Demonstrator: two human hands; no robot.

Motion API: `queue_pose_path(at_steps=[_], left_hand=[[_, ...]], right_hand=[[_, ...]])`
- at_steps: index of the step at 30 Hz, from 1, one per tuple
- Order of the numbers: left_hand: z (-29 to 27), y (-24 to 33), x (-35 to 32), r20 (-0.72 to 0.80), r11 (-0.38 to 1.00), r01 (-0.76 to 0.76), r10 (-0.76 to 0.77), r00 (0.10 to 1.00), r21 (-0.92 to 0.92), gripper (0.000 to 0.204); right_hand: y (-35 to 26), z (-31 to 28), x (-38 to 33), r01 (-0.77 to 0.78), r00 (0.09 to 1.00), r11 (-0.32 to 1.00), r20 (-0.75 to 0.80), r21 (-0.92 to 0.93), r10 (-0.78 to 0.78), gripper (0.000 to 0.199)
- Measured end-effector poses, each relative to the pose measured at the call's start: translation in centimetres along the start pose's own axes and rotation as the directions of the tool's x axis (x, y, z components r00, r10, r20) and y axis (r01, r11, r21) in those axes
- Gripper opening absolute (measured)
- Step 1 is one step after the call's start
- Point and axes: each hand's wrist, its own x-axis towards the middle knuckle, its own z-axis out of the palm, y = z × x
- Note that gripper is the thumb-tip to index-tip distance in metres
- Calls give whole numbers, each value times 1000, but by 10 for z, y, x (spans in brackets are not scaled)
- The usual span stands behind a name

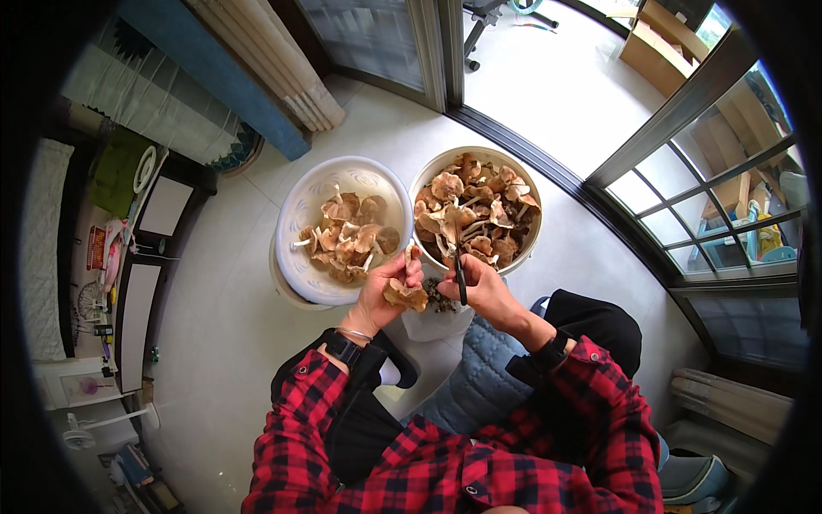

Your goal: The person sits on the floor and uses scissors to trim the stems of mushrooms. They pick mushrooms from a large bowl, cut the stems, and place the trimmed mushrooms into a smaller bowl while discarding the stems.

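The left hand [383,291] is closed around a brown mushroom [406,296], and the right hand [485,287] is closed around a small dark knife [460,283], blade pointing down. The mushroom sits between both hands, over a little white tub [435,324] of scraps. The knife is very near the fingers [414,272], so a slip could cut them. Farther off, a white basket [310,206] and a pale bucket [531,244] are both full of mushrooms.

Tan mushroom [405,295] held cap-down, dark knife [461,283] upright beside it.
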Motion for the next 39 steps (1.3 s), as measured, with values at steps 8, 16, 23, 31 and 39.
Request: queue_pose_path(at_steps=[8, 16, 23, 31, 39], left_hand=[[7, 7, 4, -105, 925, -164, 211, 972, 344, 26], [-27, 97, 19, 109, -134, -13, 745, 658, 991, 19], [-86, 148, 62, 213, -361, 82, 702, 680, 929, 15], [-64, 116, 87, 333, -625, 212, 636, 696, 751, 39], [-10, 15, 138, 285, -551, -107, 249, 926, 828, 55]], right_hand=[[5, 6, 1, 49, 997, 999, 57, 15, -50, 28], [20, 1, 3, -40, 997, 999, -71, -24, 38, 29], [42, 13, -6, -31, 999, 941, -36, -336, 20, 34], [30, 8, -13, 17, 999, 959, -26, -281, -25, 31], [0, -25, -11, 176, 924, 953, -375, 248, -73, 25]])
